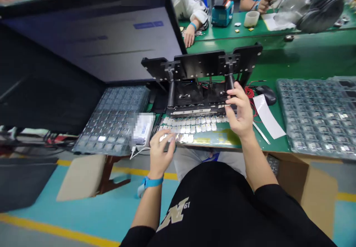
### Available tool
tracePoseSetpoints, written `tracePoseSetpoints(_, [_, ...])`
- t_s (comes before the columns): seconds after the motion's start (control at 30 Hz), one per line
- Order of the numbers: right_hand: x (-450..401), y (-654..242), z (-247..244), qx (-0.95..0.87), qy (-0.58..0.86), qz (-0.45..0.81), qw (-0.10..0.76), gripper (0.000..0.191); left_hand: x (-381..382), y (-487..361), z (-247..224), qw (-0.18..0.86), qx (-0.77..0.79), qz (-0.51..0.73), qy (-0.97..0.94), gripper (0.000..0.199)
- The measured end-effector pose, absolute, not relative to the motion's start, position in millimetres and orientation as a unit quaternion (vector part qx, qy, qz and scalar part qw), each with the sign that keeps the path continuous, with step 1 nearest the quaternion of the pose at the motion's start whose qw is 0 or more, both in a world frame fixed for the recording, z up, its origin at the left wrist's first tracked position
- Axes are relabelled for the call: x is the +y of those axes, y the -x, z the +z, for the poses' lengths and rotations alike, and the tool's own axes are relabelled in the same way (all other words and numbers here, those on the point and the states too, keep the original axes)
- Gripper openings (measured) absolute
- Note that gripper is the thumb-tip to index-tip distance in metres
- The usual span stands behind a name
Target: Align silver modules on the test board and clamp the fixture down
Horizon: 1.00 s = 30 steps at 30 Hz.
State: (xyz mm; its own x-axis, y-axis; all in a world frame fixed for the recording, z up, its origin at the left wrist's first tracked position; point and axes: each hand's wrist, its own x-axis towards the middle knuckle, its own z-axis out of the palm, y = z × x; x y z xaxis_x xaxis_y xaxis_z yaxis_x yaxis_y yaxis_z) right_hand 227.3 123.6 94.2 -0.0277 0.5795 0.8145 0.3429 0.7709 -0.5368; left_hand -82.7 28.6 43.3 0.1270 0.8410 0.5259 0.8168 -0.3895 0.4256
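My left hand [162, 151], with a blue wristband, is at the front edge of the green bench, beside several small silvery-white pieces [191, 124] laid in rows. Its fingers are apart over the left end of the nearest row; nothing can be made out in them. My right hand [239, 111] is raised by the right handle of a black test fixture [204, 66], fingers spread and holding nothing. Whether its fingertips touch the handle is not clear. The fixture's hinged lids stand up behind the rows of pieces.
Stacked clear trays [114, 117] lie left and more trays [314, 117] right. A monitor [139, 43], white box [143, 128], mouse [266, 95], white strip [268, 117] and thin white tool [261, 133] surround the fixture. Other people sit across the bench.
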Motion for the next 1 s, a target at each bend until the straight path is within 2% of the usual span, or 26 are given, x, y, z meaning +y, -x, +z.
tracePoseSetpoints(0.17, [119.6,-215.2,83.1,-0.691,0.363,0.071,0.622,0.021,-13.5,68.9,13.9,0.027,0.564,0.265,-0.782,0.034])
tracePoseSetpoints(0.3, [103.9,-200.0,75.2,-0.653,0.422,0.043,0.627,0.012,-18.2,58.5,3.3,0.046,0.559,0.227,-0.796,0.040])
tracePoseSetpoints(0.43, [83.9,-198.0,59.0,-0.634,0.439,0.026,0.636,0.017,-12.1,56.9,0.7,0.058,0.554,0.206,-0.805,0.044])
tracePoseSetpoints(0.5, [74.3,-199.4,45.5,-0.665,0.446,0.038,0.598,0.021,-8.5,57.5,-0.1,0.054,0.550,0.214,-0.805,0.044])
tracePoseSetpoints(0.67, [61.5,-196.5,11.5,-0.767,0.468,0.092,0.428,0.020,-0.9,59.7,-4.0,0.043,0.542,0.239,-0.805,0.042])
tracePoseSetpoints(1.0, [56.4,-188.5,-1.6,-0.784,0.503,0.097,0.350,0.022,3.9,67.6,-10.8,0.022,0.518,0.259,-0.815,0.042])
